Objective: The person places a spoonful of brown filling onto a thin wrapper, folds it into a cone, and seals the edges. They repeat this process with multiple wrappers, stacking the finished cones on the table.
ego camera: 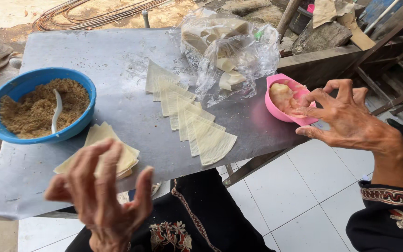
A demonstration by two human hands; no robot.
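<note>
Head view, looking down at a grey metal table [131, 116]. Right hand [346, 116] at the table's right edge, fingertips dipped into a small pink bowl [276, 105] of pale, wet paste [283, 95]; fingers spread and curled, nothing clasped. Paste likely soft and sticky, best picked up as a dab on a fingertip. Left hand [101, 191] raised at the near edge of the table, blurred, fingers wide and clawed, empty, hovering just above a short stack of pastry sheets [122, 156]. Sheets thin, pale, probably limp and easy to tear; safest lifted by a corner, one at a time. Mid-table, a fanned row of triangular wrappers [190, 119] overlapping one another. Behind those, toward the far edge, a crumpled clear plastic bag [229, 51] with more wrappers inside. At the table's left edge, a blue bowl [5, 98] of brown crumbly filling [29, 112] with a white spoon [57, 109] resting in it.
</note>
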